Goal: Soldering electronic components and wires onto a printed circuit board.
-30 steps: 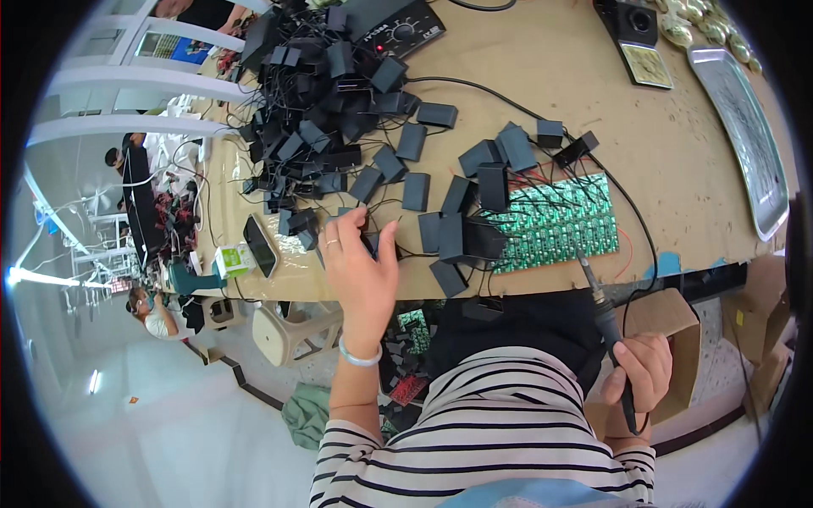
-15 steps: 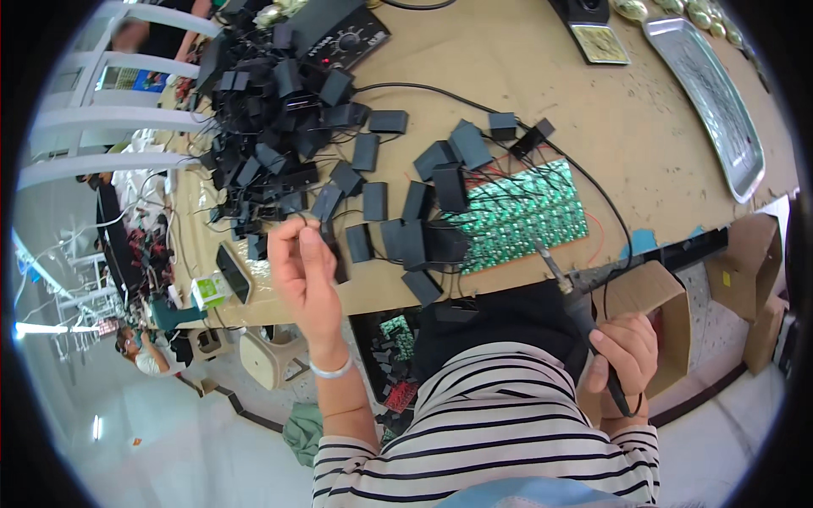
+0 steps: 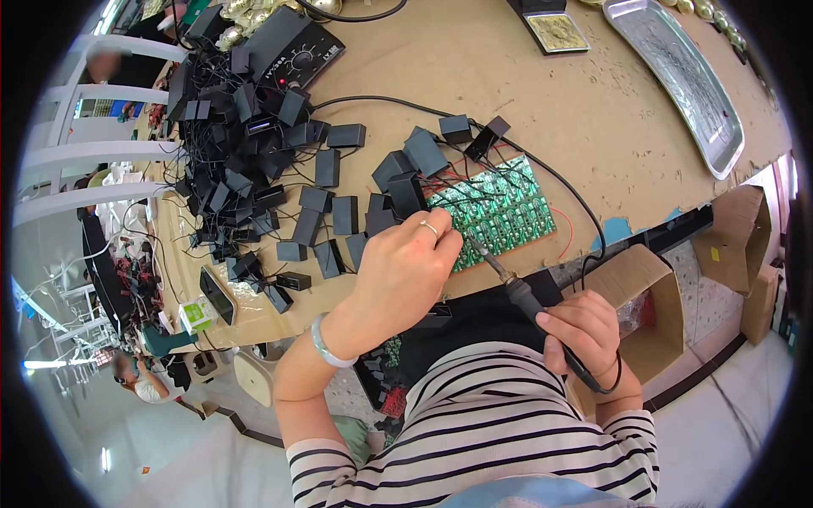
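My right hand is wrapped around the dark handle of a soldering iron. The iron's metal tip points up and left, at the lower part of a green circuit board panel. Over the left edge of that panel, my left hand is closed in a pinch; whatever lies between its fingertips is hidden. Black wires run across the panel from small black boxes beside it. A thin red wire loops out at the panel's right edge.
A heap of black boxes with wires covers the table's left side, below a black control unit with a dial. The iron's cord crosses the table. Farther right are a tip-cleaning tray and a silver tray. Cardboard boxes stand below the edge.
My left hand has come right, from the loose black boxes to the panel's left edge. The soldering iron has moved left with my right hand. The whole view has shifted a little.
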{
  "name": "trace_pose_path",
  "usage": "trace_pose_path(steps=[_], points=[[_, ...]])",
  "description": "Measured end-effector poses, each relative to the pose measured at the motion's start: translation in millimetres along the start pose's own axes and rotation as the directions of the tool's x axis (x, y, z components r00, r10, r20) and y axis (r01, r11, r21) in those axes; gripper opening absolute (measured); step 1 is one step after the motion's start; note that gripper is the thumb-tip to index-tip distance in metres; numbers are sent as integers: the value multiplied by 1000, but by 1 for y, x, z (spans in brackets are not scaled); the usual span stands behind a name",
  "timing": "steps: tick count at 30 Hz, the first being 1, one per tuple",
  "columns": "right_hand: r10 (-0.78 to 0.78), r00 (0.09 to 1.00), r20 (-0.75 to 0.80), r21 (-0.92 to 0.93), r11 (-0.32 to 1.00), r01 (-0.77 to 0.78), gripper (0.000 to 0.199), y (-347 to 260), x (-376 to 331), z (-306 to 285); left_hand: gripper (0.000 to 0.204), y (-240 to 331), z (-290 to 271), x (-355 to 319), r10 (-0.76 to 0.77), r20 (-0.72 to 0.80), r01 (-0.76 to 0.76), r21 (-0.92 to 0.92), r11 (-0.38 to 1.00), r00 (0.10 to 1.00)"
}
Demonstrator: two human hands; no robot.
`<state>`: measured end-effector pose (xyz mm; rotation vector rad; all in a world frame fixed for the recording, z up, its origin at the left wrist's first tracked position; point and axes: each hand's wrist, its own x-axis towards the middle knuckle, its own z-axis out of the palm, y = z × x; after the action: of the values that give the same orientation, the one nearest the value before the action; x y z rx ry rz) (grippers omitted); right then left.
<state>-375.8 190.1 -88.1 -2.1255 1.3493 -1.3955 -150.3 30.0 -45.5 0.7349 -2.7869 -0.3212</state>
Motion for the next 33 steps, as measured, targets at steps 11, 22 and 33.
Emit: trace_pose_path(steps=[11,22,33], points=[[2,1000,4,-31,1000,-2,33,0,-1,1,11,9,7,-2,-159,57,155,78,985,986],[22,1000,-2,-4,1000,-22,28,-2,-1,-2,7,5,-3,5,-266,-10,264,-74,962,964],[19,998,-52,-7,1000,-19,30,-7,3,-13,11,-61,-72,-31,-748,-177,175,-914,366,640]])
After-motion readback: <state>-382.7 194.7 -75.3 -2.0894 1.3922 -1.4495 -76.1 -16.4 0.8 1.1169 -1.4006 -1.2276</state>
